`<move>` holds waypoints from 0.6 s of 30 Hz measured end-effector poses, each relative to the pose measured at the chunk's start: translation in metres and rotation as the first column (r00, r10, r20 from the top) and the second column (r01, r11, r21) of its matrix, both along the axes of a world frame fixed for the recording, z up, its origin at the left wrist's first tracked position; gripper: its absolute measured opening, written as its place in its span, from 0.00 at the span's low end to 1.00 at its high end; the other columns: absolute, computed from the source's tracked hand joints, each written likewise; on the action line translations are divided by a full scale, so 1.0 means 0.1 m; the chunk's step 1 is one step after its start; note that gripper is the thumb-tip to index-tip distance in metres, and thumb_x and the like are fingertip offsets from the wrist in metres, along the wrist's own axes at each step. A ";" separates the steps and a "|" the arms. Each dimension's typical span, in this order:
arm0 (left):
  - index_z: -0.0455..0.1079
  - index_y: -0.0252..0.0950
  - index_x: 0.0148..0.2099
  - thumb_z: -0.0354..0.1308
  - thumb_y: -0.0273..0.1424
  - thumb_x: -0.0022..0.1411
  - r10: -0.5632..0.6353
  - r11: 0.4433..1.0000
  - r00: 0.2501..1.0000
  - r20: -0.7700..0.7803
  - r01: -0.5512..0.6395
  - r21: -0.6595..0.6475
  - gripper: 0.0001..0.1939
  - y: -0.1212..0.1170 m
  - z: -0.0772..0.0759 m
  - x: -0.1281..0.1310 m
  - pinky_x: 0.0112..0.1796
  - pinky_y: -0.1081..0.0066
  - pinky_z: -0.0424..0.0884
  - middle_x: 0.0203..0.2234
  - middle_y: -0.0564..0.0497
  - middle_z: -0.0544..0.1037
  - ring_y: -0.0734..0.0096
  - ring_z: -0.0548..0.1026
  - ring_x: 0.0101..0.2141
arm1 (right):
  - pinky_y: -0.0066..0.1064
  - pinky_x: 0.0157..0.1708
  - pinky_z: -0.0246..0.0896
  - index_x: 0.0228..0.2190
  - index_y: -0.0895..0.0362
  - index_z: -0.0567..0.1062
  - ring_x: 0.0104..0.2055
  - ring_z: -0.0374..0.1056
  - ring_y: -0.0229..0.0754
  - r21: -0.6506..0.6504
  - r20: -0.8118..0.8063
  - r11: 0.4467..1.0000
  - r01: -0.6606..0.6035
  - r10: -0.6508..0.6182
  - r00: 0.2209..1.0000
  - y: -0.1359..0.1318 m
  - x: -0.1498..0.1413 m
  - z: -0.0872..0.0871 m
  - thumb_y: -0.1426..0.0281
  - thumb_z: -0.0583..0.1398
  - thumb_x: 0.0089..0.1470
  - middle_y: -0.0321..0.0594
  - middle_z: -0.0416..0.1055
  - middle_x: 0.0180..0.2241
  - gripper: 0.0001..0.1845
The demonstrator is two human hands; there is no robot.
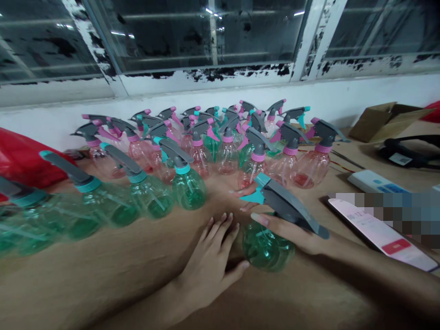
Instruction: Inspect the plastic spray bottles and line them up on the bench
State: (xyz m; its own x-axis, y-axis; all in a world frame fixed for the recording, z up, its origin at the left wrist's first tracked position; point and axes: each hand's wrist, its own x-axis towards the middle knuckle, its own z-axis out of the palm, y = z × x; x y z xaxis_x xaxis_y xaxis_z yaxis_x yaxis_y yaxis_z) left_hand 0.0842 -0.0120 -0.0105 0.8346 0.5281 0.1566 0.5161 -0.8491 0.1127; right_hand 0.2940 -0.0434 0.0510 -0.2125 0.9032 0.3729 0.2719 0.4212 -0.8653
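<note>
My right hand point(292, 231) is closed around the neck of a green spray bottle point(266, 250) with a grey and teal trigger head. The bottle stands on the table, its nozzle toward the back left. Just left of it, my left hand point(213, 259) lies low over the wood, fingers stretched out and holding nothing; its thumb is close to the bottle's side. Whether the thumb touches the bottle I cannot tell. A second green spray bottle point(189, 188) stands behind my left hand, at the end of a slanting row of similar bottles.
Several pink spray bottles point(311, 165) and some green ones crowd the back of the table point(113, 270) near the wall. A lit phone point(364, 224) lies to the right, with a cardboard box point(385, 121) and a black headband-like object point(409, 149) behind. Red plastic point(30, 156) is at left.
</note>
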 end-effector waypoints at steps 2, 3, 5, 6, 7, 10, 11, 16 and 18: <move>0.55 0.28 0.62 0.50 0.47 0.65 0.000 1.000 1.000 0.006 0.000 0.001 0.33 0.00 -0.01 0.00 0.57 0.49 0.53 0.61 0.37 0.57 0.50 0.53 0.60 | 0.36 0.46 0.69 0.42 0.50 0.76 0.43 0.73 0.42 0.006 -0.010 1.000 -0.005 0.006 1.000 -0.01 -0.01 0.02 0.61 0.57 0.57 0.39 0.77 0.36 0.13; 0.56 0.28 0.62 0.50 0.47 0.65 0.003 1.000 1.000 0.008 -0.003 0.005 0.33 0.00 -0.01 0.00 0.56 0.49 0.53 0.61 0.37 0.57 0.49 0.54 0.60 | 0.36 0.46 0.69 0.41 0.50 0.77 0.43 0.73 0.42 0.006 -0.011 1.000 -0.007 0.007 1.000 -0.01 -0.01 0.02 0.61 0.57 0.57 0.39 0.77 0.35 0.13; 0.56 0.28 0.62 0.51 0.47 0.64 0.003 1.000 1.000 0.005 -0.003 0.014 0.33 0.00 -0.01 0.00 0.56 0.48 0.54 0.60 0.36 0.58 0.48 0.55 0.60 | 0.36 0.46 0.69 0.41 0.50 0.77 0.43 0.73 0.43 -0.004 -0.005 1.000 0.002 -0.002 1.000 -0.02 0.00 0.02 0.61 0.57 0.57 0.39 0.78 0.35 0.13; 0.56 0.28 0.62 0.51 0.47 0.64 0.003 1.000 1.000 0.001 -0.003 0.016 0.33 -0.01 -0.01 0.00 0.56 0.48 0.54 0.60 0.36 0.58 0.48 0.55 0.60 | 0.37 0.46 0.69 0.40 0.50 0.78 0.44 0.73 0.43 -0.009 0.002 1.000 0.012 -0.012 1.000 -0.02 0.00 0.01 0.62 0.57 0.56 0.39 0.78 0.35 0.13; 0.56 0.28 0.62 0.51 0.47 0.64 0.003 1.000 1.000 -0.002 -0.003 0.018 0.33 -0.01 0.00 0.00 0.56 0.48 0.54 0.61 0.36 0.58 0.48 0.55 0.60 | 0.37 0.47 0.68 0.41 0.50 0.77 0.44 0.73 0.44 -0.015 0.012 1.000 0.016 -0.016 1.000 -0.02 0.00 0.01 0.62 0.57 0.56 0.39 0.78 0.36 0.13; 0.56 0.27 0.62 0.51 0.46 0.64 0.006 1.000 1.000 -0.008 -0.006 0.015 0.33 -0.01 0.01 0.00 0.56 0.48 0.54 0.61 0.36 0.58 0.48 0.55 0.60 | 0.37 0.47 0.68 0.43 0.51 0.76 0.44 0.73 0.44 -0.032 0.034 0.999 0.003 -0.001 0.999 -0.02 0.01 0.02 0.62 0.56 0.57 0.40 0.78 0.36 0.15; 0.56 0.27 0.62 0.51 0.46 0.64 0.007 1.000 1.000 -0.009 -0.006 0.014 0.33 -0.01 0.01 0.00 0.56 0.49 0.54 0.61 0.36 0.58 0.49 0.55 0.60 | 0.37 0.47 0.68 0.44 0.51 0.75 0.45 0.73 0.44 -0.033 0.033 0.999 -0.010 0.011 0.999 -0.02 0.00 0.03 0.62 0.56 0.57 0.40 0.78 0.36 0.15; 0.56 0.28 0.62 0.50 0.47 0.65 -0.002 1.000 1.000 -0.014 0.002 0.019 0.33 -0.02 0.03 0.01 0.56 0.49 0.54 0.61 0.36 0.57 0.50 0.56 0.59 | 0.36 0.48 0.68 0.47 0.51 0.74 0.44 0.73 0.43 -0.017 0.010 1.000 -0.021 0.021 1.000 -0.02 -0.03 0.09 0.63 0.56 0.57 0.38 0.78 0.34 0.16; 0.56 0.27 0.62 0.50 0.46 0.65 -0.007 1.000 1.000 -0.017 0.007 0.026 0.33 -0.02 0.04 0.01 0.56 0.49 0.54 0.60 0.36 0.58 0.50 0.56 0.60 | 0.35 0.47 0.68 0.45 0.50 0.75 0.44 0.73 0.43 -0.025 0.015 1.000 -0.005 0.006 1.000 -0.02 -0.03 0.09 0.62 0.56 0.57 0.38 0.78 0.34 0.15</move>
State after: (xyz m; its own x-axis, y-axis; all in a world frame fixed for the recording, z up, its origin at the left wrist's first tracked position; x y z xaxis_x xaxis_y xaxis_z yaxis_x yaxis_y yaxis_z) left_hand 0.0849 -0.0140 -0.0069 0.8409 0.5183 0.1559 0.5121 -0.8551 0.0812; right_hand 0.2914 -0.0451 0.0596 -0.2229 0.9109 0.3472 0.2824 0.4012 -0.8714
